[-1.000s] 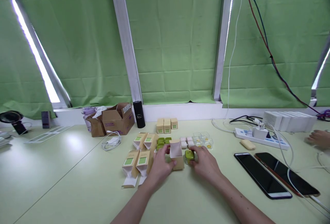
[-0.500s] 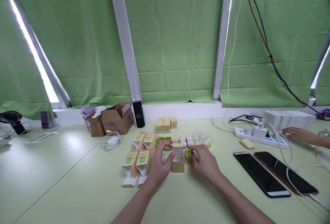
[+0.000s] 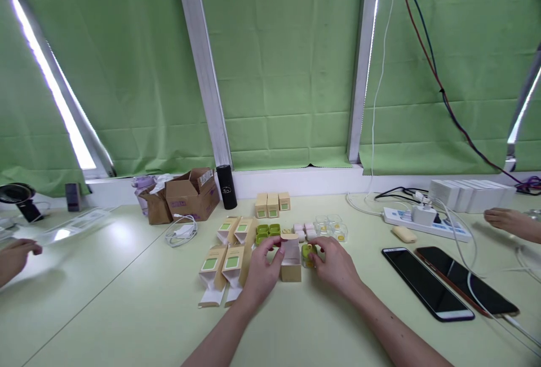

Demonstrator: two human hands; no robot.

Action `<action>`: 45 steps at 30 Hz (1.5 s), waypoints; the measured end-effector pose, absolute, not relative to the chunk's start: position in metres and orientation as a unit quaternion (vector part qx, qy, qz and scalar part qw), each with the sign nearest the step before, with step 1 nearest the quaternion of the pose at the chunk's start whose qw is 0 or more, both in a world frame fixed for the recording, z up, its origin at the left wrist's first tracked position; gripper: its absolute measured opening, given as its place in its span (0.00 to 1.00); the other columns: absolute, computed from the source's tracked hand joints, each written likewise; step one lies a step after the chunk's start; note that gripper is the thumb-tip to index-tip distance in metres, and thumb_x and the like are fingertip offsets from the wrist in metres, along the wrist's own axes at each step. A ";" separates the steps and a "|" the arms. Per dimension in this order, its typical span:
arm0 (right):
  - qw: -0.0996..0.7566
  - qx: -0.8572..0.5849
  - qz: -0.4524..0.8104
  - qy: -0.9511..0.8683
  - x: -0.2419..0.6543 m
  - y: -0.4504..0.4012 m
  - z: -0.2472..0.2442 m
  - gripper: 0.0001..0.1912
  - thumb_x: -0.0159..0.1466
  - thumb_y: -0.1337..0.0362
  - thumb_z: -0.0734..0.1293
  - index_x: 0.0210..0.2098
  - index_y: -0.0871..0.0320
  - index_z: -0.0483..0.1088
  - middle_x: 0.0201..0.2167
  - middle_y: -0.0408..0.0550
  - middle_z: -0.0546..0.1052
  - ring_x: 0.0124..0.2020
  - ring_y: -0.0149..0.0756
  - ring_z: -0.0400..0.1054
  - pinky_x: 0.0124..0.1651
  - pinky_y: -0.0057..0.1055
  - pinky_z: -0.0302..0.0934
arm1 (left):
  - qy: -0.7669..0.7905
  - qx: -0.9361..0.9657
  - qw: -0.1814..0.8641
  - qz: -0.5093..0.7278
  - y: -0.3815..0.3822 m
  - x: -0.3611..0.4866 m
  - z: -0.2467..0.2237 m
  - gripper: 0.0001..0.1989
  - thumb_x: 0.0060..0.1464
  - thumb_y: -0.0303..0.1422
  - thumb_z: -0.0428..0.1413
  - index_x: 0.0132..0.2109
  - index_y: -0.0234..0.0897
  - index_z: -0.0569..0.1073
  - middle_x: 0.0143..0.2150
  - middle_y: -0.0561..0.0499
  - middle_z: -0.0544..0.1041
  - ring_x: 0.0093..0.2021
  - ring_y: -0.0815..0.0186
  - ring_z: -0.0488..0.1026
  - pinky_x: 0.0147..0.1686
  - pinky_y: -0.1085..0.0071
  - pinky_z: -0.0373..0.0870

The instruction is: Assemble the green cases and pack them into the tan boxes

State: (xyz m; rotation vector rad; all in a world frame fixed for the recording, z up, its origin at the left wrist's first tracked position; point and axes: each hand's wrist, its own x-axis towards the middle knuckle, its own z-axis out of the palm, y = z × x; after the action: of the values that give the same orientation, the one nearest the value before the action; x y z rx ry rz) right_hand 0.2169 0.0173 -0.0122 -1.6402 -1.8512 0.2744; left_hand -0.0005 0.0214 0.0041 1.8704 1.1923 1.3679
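A small kraft box (image 3: 291, 268) stands open on the table with its white inside showing. At its left rim my left hand (image 3: 262, 271) pinches the flap or edge. My right hand (image 3: 337, 264) holds a small jar with a green lid (image 3: 307, 253) just right of the box. Several open kraft boxes (image 3: 232, 262) with green labels lie left of my left hand. Behind the hands are green pieces (image 3: 262, 230), pinkish-white pieces (image 3: 298, 227) and clear jars (image 3: 339, 233) with something yellow inside.
Three closed boxes (image 3: 273, 202) stand further back. A black cylinder (image 3: 227, 188) and a cardboard carton (image 3: 192, 197) are at the back left. Two phones (image 3: 426, 283) and a power strip (image 3: 397, 217) lie right. Other people's hands (image 3: 513, 223) show at both sides.
My left hand's fingers have closed onto the box's edge. Another person's hand has appeared at the far left, and the one at the far right has moved right.
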 end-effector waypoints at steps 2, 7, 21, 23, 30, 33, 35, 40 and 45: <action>0.323 -0.626 0.113 -0.701 0.218 0.018 -0.013 0.17 0.63 0.67 0.66 0.52 0.53 0.76 0.53 0.51 0.80 0.55 0.45 0.72 0.50 0.34 0.63 | 0.442 0.684 0.290 0.502 0.023 -0.001 0.003 0.17 0.60 0.40 0.57 0.52 0.37 0.80 0.52 0.42 0.82 0.51 0.54 0.77 0.52 0.59 0.72; 0.317 -0.625 0.131 -0.701 0.220 0.019 -0.013 0.21 0.61 0.67 0.69 0.54 0.53 0.73 0.51 0.52 0.79 0.49 0.45 0.74 0.48 0.35 0.64 | 0.440 0.646 0.364 0.508 0.024 -0.002 0.004 0.21 0.56 0.39 0.59 0.55 0.36 0.80 0.56 0.41 0.81 0.54 0.52 0.76 0.51 0.59 0.70; 0.305 -0.590 0.169 -0.728 0.220 0.018 -0.011 0.22 0.61 0.71 0.67 0.55 0.57 0.73 0.50 0.55 0.80 0.48 0.47 0.74 0.48 0.36 0.65 | 0.423 0.562 0.477 0.527 0.025 0.000 0.005 0.25 0.45 0.31 0.58 0.52 0.34 0.83 0.46 0.43 0.82 0.52 0.53 0.76 0.52 0.60 0.71; 0.311 -0.591 0.162 -0.727 0.221 0.019 -0.012 0.21 0.61 0.71 0.66 0.54 0.57 0.73 0.50 0.54 0.80 0.48 0.47 0.74 0.49 0.37 0.65 | 0.424 0.561 0.478 0.526 0.024 0.000 0.005 0.26 0.44 0.30 0.57 0.52 0.34 0.83 0.47 0.43 0.81 0.51 0.53 0.76 0.51 0.61 0.71; 0.530 -0.533 0.176 -0.636 0.227 0.023 -0.005 0.21 0.67 0.59 0.65 0.58 0.56 0.68 0.53 0.57 0.77 0.46 0.46 0.74 0.46 0.41 0.71 | 0.429 0.559 0.474 0.528 0.026 0.001 0.004 0.26 0.42 0.30 0.57 0.50 0.34 0.84 0.46 0.43 0.82 0.50 0.53 0.75 0.49 0.61 0.71; 0.612 -0.444 0.239 -0.610 0.223 0.016 0.001 0.24 0.69 0.53 0.65 0.61 0.54 0.65 0.53 0.57 0.77 0.46 0.46 0.74 0.40 0.40 0.74 | 0.436 0.560 0.467 0.528 0.027 0.001 0.002 0.26 0.42 0.30 0.57 0.50 0.34 0.84 0.46 0.42 0.82 0.50 0.53 0.75 0.49 0.61 0.71; 0.624 -0.403 0.274 -0.611 0.216 0.009 0.003 0.25 0.71 0.51 0.64 0.63 0.52 0.62 0.52 0.56 0.77 0.42 0.43 0.75 0.36 0.39 0.75 | 0.438 0.563 0.463 0.526 0.027 0.001 0.001 0.26 0.42 0.31 0.57 0.50 0.35 0.84 0.46 0.42 0.82 0.51 0.52 0.75 0.49 0.60 0.71; 0.578 -0.389 0.279 -0.661 0.201 -0.007 0.003 0.24 0.73 0.53 0.61 0.66 0.50 0.61 0.55 0.56 0.75 0.48 0.44 0.74 0.33 0.32 0.73 | 0.414 0.569 0.481 0.524 0.027 0.003 0.000 0.25 0.42 0.32 0.58 0.50 0.35 0.84 0.47 0.42 0.82 0.50 0.52 0.76 0.52 0.59 0.71; 0.530 -0.399 0.256 -0.703 0.201 -0.010 0.007 0.22 0.73 0.56 0.60 0.65 0.49 0.62 0.63 0.54 0.70 0.54 0.45 0.71 0.42 0.34 0.74 | 0.398 0.566 0.495 0.526 0.027 0.005 -0.001 0.26 0.42 0.31 0.58 0.50 0.35 0.83 0.47 0.43 0.84 0.48 0.53 0.77 0.51 0.60 0.71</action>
State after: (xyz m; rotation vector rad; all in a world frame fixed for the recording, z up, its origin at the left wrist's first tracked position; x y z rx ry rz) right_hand 0.2011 -0.0096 0.0075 -0.9521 -1.6783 0.6119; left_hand 0.0049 0.0266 -0.0013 1.3713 0.9645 1.2746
